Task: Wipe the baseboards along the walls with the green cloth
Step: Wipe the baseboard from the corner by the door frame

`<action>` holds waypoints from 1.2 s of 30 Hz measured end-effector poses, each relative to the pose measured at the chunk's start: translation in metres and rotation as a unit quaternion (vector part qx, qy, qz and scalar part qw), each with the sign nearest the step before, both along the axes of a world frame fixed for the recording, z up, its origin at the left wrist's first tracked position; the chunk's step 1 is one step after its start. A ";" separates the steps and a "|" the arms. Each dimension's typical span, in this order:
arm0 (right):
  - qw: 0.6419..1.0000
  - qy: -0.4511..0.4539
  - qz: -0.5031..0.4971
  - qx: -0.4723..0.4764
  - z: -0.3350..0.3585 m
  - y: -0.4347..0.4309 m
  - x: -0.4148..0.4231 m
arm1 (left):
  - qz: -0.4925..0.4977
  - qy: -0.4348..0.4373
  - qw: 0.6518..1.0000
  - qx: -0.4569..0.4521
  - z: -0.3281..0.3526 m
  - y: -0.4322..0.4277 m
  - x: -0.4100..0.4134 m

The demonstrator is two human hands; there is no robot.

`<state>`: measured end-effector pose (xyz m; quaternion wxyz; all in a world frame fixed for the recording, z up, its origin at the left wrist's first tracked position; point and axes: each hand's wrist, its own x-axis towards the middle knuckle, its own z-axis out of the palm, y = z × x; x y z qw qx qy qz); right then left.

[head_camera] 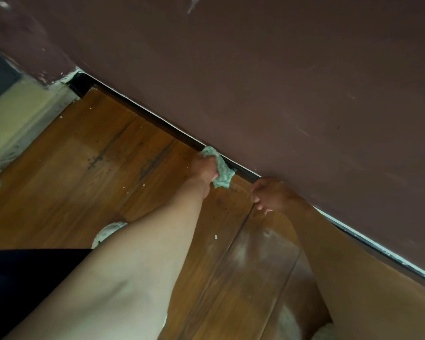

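A dark baseboard (157, 121) with a thin white top edge runs diagonally from upper left to lower right under a maroon wall (280, 82). My left hand (204, 168) grips the bunched green cloth (222, 171) and holds it against the baseboard near the middle of the view. My right hand (271, 193) sits on the wooden floor just right of the cloth, close to the baseboard, fingers loosely curled and holding nothing.
The wooden plank floor (96, 155) carries small white flecks and dusty smears. A pale threshold and a doorway corner (22, 114) lie at the left. A light shoe (108, 233) shows beside my dark clothing (22, 278) at the lower left.
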<state>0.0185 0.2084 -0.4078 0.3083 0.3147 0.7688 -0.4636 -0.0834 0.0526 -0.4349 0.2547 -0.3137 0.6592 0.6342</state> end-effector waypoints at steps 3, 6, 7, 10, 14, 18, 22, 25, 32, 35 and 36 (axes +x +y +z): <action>1.000 0.002 0.008 0.009 0.000 -0.003 0.002 | -0.075 -0.030 0.997 0.003 -0.001 0.003 0.010; 0.999 -0.005 0.034 0.016 0.000 -0.006 0.002 | -0.090 -0.038 0.995 0.011 -0.001 0.007 0.013; 0.999 -0.004 0.038 0.016 -0.001 -0.006 0.001 | -0.079 -0.030 0.996 0.004 -0.002 0.006 0.008; 0.999 0.011 0.039 0.016 -0.003 -0.006 -0.003 | 0.015 0.021 0.998 -0.064 -0.003 -0.007 -0.015; 1.000 0.010 0.013 0.000 -0.006 0.001 0.002 | 0.097 0.065 0.990 -0.077 0.007 -0.022 -0.039; 1.000 0.005 0.007 0.006 -0.004 0.008 0.010 | -0.012 0.016 0.998 -0.054 -0.007 -0.008 -0.022; 1.000 -0.002 0.001 0.000 -0.001 0.008 0.013 | -0.038 -0.008 0.999 -0.027 -0.014 0.009 0.005; 1.000 0.002 0.001 0.002 -0.001 0.013 0.014 | 0.039 0.041 0.996 -0.065 -0.019 0.002 -0.009; 1.000 -0.004 0.010 0.016 0.000 0.028 0.025 | -0.056 0.085 0.986 -0.133 -0.002 -0.008 -0.005; 1.000 -0.009 0.009 0.017 0.000 0.025 0.029 | -0.257 0.081 0.946 -0.179 -0.009 0.000 0.021; 1.000 -0.008 0.015 0.015 0.001 0.023 0.030 | -0.345 0.088 0.914 -0.193 -0.007 0.003 0.034</action>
